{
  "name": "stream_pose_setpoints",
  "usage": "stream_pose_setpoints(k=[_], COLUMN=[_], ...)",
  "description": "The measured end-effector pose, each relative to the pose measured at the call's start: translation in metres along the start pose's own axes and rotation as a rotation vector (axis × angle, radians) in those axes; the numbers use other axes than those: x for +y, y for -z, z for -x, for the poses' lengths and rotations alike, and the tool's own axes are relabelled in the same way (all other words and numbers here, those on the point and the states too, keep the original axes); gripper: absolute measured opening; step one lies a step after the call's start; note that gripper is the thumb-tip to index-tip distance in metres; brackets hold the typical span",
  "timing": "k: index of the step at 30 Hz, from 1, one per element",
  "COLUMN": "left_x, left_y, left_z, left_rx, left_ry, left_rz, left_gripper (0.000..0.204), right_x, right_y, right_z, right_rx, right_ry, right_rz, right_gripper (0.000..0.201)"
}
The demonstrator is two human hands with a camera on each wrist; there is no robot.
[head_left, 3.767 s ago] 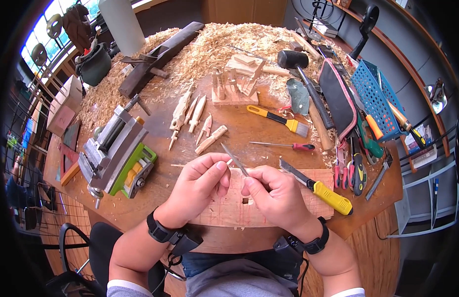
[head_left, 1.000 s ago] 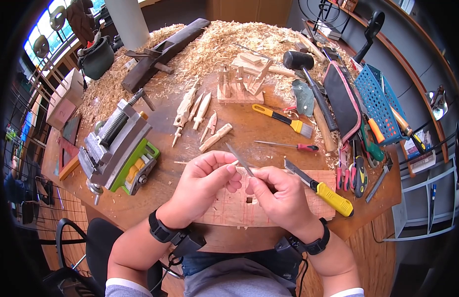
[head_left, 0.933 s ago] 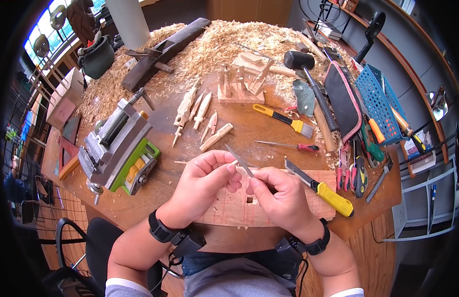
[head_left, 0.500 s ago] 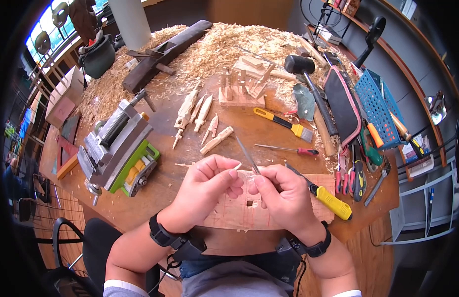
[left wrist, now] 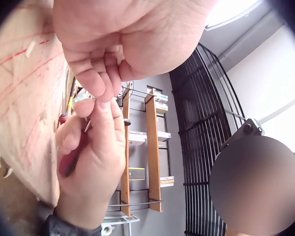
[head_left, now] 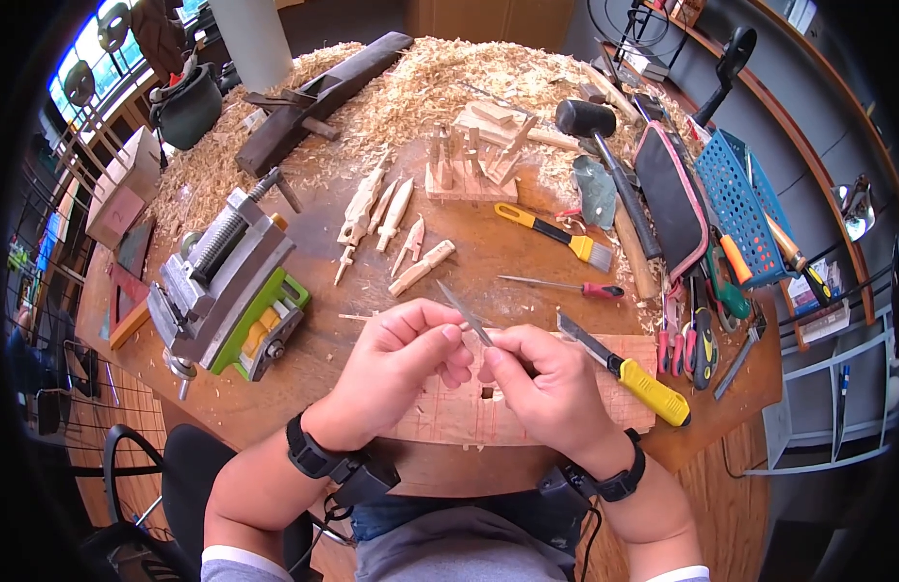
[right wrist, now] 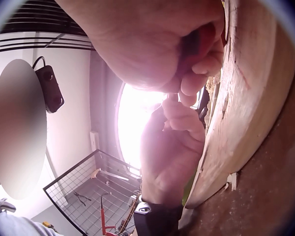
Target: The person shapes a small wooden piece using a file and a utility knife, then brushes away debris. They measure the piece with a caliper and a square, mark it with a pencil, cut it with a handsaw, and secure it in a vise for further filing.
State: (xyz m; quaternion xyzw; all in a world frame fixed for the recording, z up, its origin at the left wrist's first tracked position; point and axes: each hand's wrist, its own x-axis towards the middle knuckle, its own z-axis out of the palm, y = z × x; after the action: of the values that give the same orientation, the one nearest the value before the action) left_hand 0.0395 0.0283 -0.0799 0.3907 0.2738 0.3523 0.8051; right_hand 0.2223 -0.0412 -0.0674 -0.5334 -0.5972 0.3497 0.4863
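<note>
My left hand (head_left: 391,373) pinches a small pale sliver of wood (head_left: 464,327) between thumb and forefinger. Opposite it, my right hand (head_left: 551,388) grips a slim metal file (head_left: 467,312), its tip pointing up and left. The file's blade crosses right at the sliver by the left fingertips. In the right wrist view, a red and black handle (right wrist: 199,46) shows inside the right palm. Both hands are above a flat wooden board (head_left: 440,422) marked with red lines, which has a small square hole (head_left: 487,393).
A yellow utility knife (head_left: 648,390) lies on the board's right side. Beyond are carved wooden pieces (head_left: 362,209), a brush (head_left: 556,235), a screwdriver-like tool (head_left: 566,284) and a mallet (head_left: 585,118). A vise (head_left: 226,281) stands left; wood shavings (head_left: 478,73) cover the back.
Half a second ago the file stood off to the right, apart from the sliver; now it has moved left and lies across it. The left hand keeps its pinch, and the head view has shifted slightly.
</note>
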Motion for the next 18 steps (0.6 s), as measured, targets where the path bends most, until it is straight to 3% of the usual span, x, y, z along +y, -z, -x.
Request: stream_pose_setpoints(k=[6,15,18], left_x=[0.001,0.004,0.003], left_y=[-0.002,-0.004,-0.008], left_z=[-0.001,-0.001,-0.001], left_rx=[-0.035,-0.034,0.038], left_ry=[0.011,0.02,0.016], left_rz=[0.012,0.018,0.027], left_gripper=[0.018,0.022,0.018], right_x=[-0.003,0.002,0.0], right_y=[0.0,0.002,0.001], right_z=[0.001,0.003,0.003], right_rx=[0.084,0.002,0.004], right_ry=[-0.089,-0.096,-0.104], right_rz=[-0.113,-0.103,-0.086], right_gripper=[0.011,0.009,0.008])
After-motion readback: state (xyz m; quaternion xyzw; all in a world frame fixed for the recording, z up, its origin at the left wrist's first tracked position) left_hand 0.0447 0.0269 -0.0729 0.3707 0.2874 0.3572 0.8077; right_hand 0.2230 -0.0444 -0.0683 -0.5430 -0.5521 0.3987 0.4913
